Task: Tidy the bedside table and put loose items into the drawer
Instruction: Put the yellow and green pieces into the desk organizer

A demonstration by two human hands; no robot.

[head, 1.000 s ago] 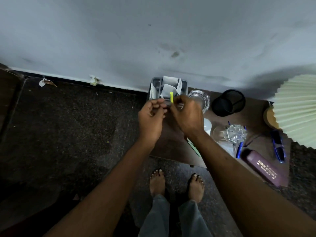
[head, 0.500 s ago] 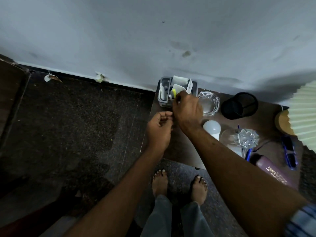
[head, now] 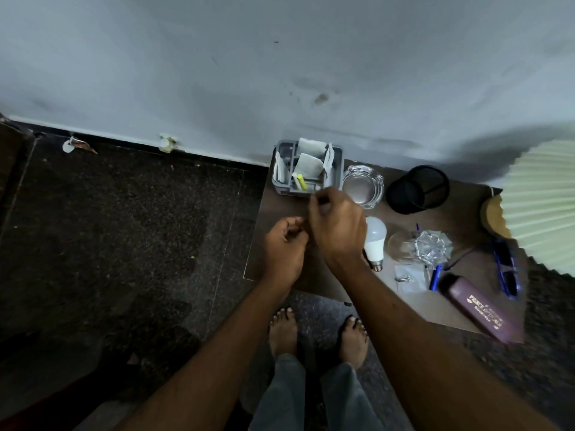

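Crowding table (head: 280, 269) edge: both hands (head: 337, 227)

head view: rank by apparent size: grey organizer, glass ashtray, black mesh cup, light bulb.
1. grey organizer
2. black mesh cup, close behind
3. glass ashtray, near enough to the cup to be unsure
4. light bulb, partly hidden by the right hand

A dark brown wooden bedside table (head: 280, 209) sits right of centre against the wall. At its upper left stands a grey plastic compartment organiser (head: 306, 169), then a clear glass ashtray (head: 362, 185) and a black mesh cup (head: 417, 189). Lower down lie a white light bulb (head: 375, 239), crumpled clear plastic (head: 431, 248), blue-framed glasses (head: 505, 269) and a maroon spectacle case (head: 479, 307).
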